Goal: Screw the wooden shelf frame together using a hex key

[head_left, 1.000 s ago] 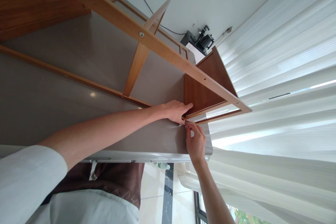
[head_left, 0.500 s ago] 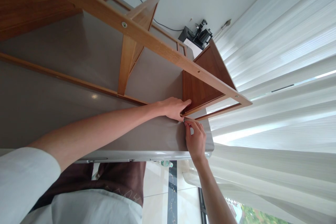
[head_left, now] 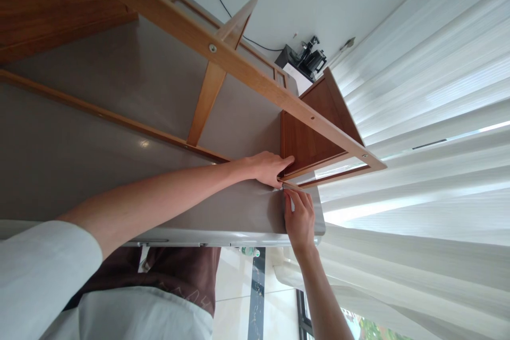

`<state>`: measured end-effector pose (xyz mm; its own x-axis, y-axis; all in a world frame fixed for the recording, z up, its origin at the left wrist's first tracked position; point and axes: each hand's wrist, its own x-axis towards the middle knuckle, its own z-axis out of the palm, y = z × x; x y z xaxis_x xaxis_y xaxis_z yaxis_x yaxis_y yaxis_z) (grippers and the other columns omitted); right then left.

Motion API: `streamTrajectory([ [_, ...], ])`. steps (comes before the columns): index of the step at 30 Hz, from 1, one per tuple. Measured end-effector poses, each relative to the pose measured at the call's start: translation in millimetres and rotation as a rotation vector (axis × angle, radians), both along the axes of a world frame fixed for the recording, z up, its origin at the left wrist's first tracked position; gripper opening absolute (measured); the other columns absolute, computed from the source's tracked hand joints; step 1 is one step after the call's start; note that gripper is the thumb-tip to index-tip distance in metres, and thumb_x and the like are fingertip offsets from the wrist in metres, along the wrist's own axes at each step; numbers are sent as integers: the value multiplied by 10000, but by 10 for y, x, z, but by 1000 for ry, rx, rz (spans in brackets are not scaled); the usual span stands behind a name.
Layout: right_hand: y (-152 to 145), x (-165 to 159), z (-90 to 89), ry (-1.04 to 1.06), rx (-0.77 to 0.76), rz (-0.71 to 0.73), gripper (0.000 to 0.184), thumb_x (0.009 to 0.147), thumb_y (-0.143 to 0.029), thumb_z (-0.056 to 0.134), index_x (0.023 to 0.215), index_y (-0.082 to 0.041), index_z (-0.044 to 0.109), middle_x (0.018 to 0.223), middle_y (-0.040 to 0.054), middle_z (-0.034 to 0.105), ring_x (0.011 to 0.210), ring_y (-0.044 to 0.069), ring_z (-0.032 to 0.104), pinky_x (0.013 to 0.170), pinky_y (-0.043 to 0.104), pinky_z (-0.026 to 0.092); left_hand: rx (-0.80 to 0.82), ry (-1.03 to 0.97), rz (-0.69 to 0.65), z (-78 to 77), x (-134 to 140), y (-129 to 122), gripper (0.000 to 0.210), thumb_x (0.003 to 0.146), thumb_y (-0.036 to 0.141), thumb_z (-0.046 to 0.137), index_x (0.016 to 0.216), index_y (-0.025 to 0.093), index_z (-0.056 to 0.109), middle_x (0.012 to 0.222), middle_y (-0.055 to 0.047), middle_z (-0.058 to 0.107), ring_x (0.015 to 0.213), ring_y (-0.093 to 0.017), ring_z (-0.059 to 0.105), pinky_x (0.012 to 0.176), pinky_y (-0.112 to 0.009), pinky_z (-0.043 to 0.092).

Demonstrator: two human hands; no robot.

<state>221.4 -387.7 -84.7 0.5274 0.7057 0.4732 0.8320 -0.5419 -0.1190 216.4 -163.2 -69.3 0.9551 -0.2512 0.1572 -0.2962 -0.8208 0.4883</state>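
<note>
A wooden shelf frame (head_left: 263, 82) stands on a grey tabletop, its long rails and upright panels in view. My left hand (head_left: 269, 167) is closed round the lower rail where it meets the reddish-brown end panel (head_left: 306, 141), with the thumb lying against the panel. Just below that joint, my right hand (head_left: 300, 218) has thumb and fingertips in a pinch. Something small and thin seems to be between them at the rail, too small to name. The middle board (head_left: 207, 101) slants between the upper and lower rails.
Behind the frame, a black appliance with a kettle (head_left: 313, 61) stands on a small cabinet. White curtains (head_left: 418, 180) hang at the right. The grey tabletop (head_left: 223, 212) ends at a front edge near my body. A bottle (head_left: 250, 251) is on the floor below.
The middle board has turned, showing less of its broad face. My right hand's fingertips have dropped slightly from the joint. My left hand keeps its hold, and the view has shifted a little.
</note>
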Motion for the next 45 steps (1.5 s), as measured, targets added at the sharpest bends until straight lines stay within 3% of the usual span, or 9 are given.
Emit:
streamTrajectory([
  [18,33,-21,50,-77,-162,23,360,990,-88,420,1201,-227,676,1171,105,694,1070,259,594,939,451,492,-13,-3,-15,-8,10,0,642,777,463,631,1319,184,433,1021,-118,746,888,-311,716,647,-345,482],
  [24,89,-2,51,-5,-46,-19,258,1009,-212,466,1112,-231,701,1100,84,715,997,223,613,893,394,521,-14,-4,-7,6,-7,-1,654,761,464,650,1314,187,435,1022,-115,747,904,-317,716,646,-343,480],
  [31,84,0,-63,97,111,-113,223,997,-298,509,1001,-217,717,1046,67,741,937,200,660,836,350,532,-5,-3,-14,-6,1,2,646,787,474,619,1329,179,426,1016,-122,746,892,-320,715,649,-354,485],
  [45,10,22,-102,76,108,-82,207,1005,-272,519,1037,-233,720,1052,47,741,997,199,640,872,343,523,8,-11,-1,6,-4,-1,575,777,491,625,1235,194,446,975,-99,738,797,-285,707,533,-317,379],
])
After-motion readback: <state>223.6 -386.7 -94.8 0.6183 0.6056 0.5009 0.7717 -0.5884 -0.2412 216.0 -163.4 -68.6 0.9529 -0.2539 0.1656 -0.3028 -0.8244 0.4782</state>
